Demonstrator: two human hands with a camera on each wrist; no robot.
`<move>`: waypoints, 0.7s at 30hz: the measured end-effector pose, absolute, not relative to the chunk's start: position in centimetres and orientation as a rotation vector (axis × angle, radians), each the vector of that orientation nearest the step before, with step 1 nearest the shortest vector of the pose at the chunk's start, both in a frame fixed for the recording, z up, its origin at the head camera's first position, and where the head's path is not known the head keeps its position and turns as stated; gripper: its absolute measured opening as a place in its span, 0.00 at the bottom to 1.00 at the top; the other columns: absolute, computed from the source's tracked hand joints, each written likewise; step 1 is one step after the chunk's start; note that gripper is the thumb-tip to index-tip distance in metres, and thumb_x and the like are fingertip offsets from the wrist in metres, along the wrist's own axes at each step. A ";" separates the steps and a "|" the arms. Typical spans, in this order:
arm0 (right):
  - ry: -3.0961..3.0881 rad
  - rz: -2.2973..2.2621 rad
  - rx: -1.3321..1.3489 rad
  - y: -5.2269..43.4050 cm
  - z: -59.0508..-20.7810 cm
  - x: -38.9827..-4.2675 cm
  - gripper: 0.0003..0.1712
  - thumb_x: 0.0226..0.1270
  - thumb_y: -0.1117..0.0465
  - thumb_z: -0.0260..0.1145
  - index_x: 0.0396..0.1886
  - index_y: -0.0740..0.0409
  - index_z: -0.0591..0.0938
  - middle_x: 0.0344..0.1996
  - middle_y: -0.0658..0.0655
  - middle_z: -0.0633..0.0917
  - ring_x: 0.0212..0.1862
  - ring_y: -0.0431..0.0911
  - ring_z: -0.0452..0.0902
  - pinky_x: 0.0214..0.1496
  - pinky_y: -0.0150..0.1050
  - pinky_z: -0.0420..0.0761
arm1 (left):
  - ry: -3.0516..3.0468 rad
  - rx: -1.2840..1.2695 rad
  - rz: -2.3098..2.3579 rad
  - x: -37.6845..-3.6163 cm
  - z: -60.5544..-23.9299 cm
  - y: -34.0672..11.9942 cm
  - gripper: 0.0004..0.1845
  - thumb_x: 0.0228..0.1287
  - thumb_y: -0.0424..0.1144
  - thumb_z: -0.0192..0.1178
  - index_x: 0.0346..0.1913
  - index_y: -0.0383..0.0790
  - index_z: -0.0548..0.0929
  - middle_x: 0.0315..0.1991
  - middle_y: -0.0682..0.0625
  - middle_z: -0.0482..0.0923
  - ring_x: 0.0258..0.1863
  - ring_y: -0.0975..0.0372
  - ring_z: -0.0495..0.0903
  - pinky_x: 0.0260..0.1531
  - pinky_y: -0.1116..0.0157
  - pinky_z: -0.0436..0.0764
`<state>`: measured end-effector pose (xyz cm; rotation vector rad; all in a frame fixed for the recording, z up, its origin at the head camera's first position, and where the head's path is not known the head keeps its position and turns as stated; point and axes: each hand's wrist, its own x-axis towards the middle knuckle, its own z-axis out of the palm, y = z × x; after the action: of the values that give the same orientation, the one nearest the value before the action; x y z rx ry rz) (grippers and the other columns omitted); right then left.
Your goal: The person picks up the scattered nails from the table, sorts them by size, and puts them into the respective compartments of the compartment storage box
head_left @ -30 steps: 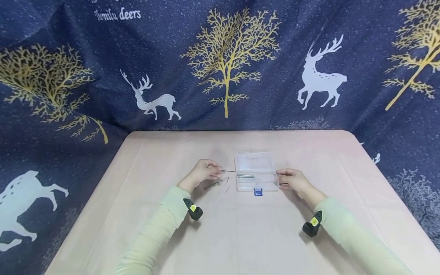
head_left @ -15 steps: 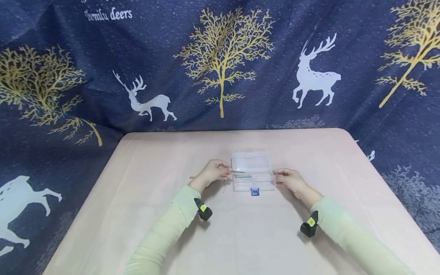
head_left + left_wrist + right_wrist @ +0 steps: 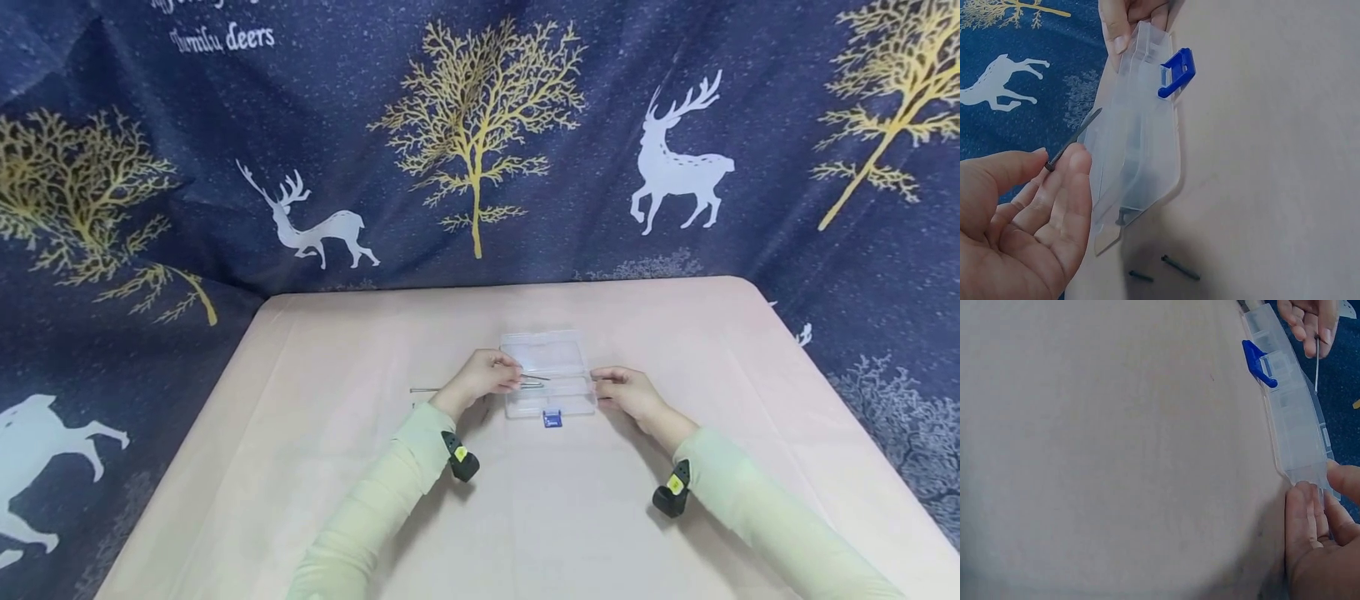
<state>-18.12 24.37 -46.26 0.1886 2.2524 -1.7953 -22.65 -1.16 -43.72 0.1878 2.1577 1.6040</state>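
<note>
Left grip (image 3: 486, 375) pinches a dark screw (image 3: 1077, 136) near its head, over the open clear box (image 3: 1296, 428). Right grip (image 3: 633, 396) holds the box's right end on the desk (image 3: 555, 517).

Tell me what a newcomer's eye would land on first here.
Probably the dark blue cloth backdrop printed with white deer and golden trees, behind the pale pink table. On the table's far half sits an open, clear rectangular plastic box with a blue latch, the right hand gripping its right end. Over it, the left hand pinches a long, thin metal fastener.
</note>
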 end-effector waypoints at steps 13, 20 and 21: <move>2.250 -1.791 0.203 24.1 -46.3 -18.1 0.26 0.63 0.70 0.59 0.59 0.78 0.69 0.53 0.74 0.76 0.36 0.35 0.79 0.43 0.30 0.83 | 2.170 0.200 1.585 -22.8 -43.6 -0.3 0.11 0.64 0.30 0.58 0.45 0.26 0.79 0.39 0.35 0.84 0.29 0.63 0.85 0.40 0.63 0.85; 2.260 -1.785 0.204 24.3 -46.4 -18.2 0.26 0.63 0.68 0.59 0.59 0.77 0.69 0.53 0.73 0.77 0.36 0.35 0.80 0.44 0.30 0.83 | 2.154 0.187 1.580 -22.8 -43.3 -0.5 0.10 0.62 0.28 0.59 0.45 0.26 0.79 0.40 0.35 0.84 0.30 0.61 0.85 0.41 0.62 0.85; 2.266 -1.780 0.205 24.4 -46.4 -18.2 0.26 0.63 0.68 0.59 0.59 0.77 0.69 0.54 0.73 0.77 0.36 0.35 0.80 0.44 0.30 0.83 | 2.160 0.188 1.575 -22.8 -43.3 -0.5 0.10 0.62 0.28 0.58 0.44 0.26 0.79 0.39 0.35 0.84 0.31 0.60 0.85 0.41 0.62 0.85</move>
<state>-18.16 24.37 -46.44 0.2051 2.2659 -1.7801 -22.77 -0.55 -43.25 0.1878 2.1596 1.5753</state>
